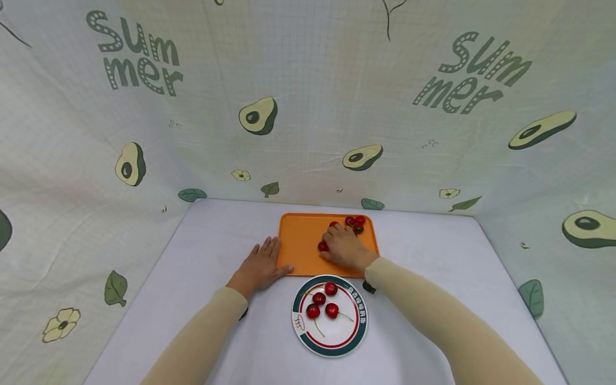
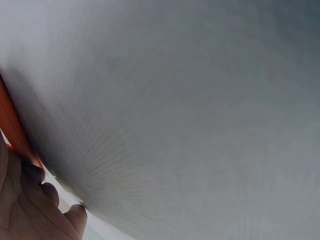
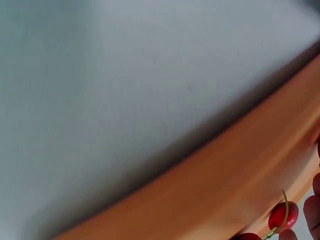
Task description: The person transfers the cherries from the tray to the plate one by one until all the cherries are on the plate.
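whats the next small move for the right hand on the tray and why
Probably pinch one cherry and lift it toward the plate. The right hand rests on the orange tray among loose cherries, one cherry at its thumb; the plate holds three, and the left hand lies flat at the tray's edge.

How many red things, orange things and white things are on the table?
Red round cherries on the white round plate: 3, for instance this one.
Red cherries visible on the orange rectangular plastic tray: 4, for instance this one; the right hand may hide more.
Orange trays: 1.
White plates: 1.
Total: 9 visible things.
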Motion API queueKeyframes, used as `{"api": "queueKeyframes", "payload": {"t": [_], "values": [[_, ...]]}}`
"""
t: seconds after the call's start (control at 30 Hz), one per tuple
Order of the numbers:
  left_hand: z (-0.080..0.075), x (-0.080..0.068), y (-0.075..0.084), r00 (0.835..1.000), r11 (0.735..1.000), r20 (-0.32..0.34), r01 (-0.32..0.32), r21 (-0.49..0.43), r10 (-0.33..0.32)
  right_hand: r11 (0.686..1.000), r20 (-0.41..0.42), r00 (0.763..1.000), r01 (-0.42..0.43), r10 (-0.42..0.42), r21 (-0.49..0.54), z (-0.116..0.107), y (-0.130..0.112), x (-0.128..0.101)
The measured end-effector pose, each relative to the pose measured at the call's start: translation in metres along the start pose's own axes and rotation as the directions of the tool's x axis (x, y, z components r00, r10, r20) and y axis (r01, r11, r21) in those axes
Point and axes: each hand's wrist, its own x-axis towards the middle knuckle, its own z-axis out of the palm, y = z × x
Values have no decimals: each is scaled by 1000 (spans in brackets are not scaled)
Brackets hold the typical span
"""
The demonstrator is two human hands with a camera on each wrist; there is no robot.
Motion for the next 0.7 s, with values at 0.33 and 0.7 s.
{"api": "queueKeyframes", "payload": {"t": [0.33,0.7], "values": [[3,1,2,1000,1000,-13,3,11,-3,1000,-107,994,-8,6,-14,-5,-1,-3],[2,0,2,1000,1000,-28,0,3,0,992,-185,979,65,-85,-110,-24,3,-24]]}}
